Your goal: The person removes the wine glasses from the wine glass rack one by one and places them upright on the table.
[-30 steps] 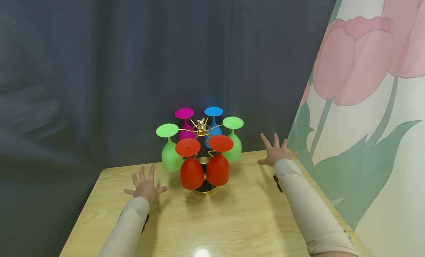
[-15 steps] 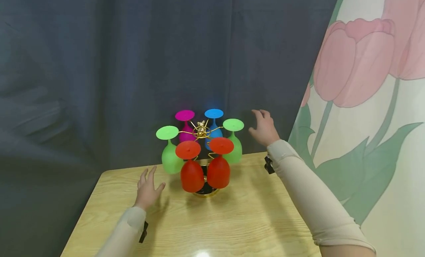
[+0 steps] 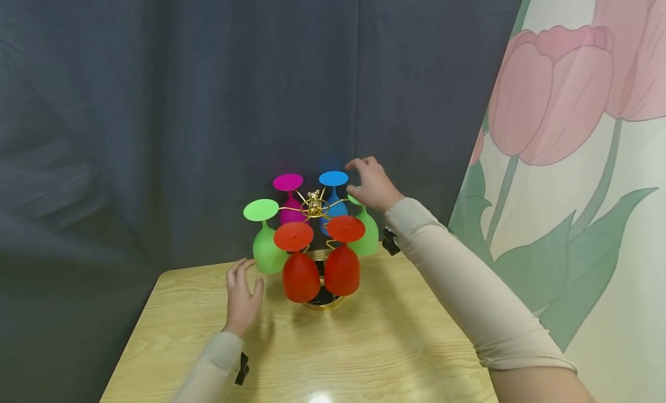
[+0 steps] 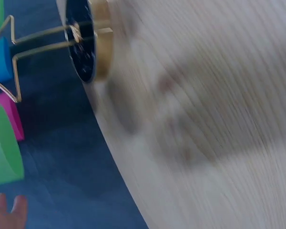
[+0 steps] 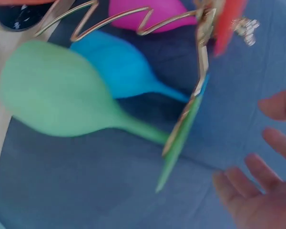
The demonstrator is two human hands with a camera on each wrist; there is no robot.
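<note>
Rack (image 3: 291, 209) of gold wire stands near the far side of the wooden table (image 3: 182, 328) in the head view, carrying six upside-down cups by their feet: two red, two green, one pink and one blue. My left hand (image 3: 242, 302) hangs beside the left green cup (image 3: 268, 252), thumb set apart from lightly bent fingers. My right hand (image 3: 377, 186) overlaps the foot of the right green cup (image 3: 367, 235), close to the blue cup (image 3: 334, 178), fingers loosely arched. Neither hand appears to hold anything.

At my left wrist, two fingertips (image 4: 19, 206) show in the lower corner, just beside the left green cup's mouth; this angle cannot tell how the thumb lies. The round base (image 4: 104, 52) sits on the table, narrow under the ring of cups, so I judge the rack stiff but tippy; the base looks the surest place to steady it.

At my right wrist, parted fingers curve gently, a gap between them and the right green cup's foot. Smooth, matt walls suggest light plastic, a little slippery, unlikely to shatter. The slim stem seems the neatest pinch, the round bowl the firmer hold; thin wires could bend or snag.
</note>
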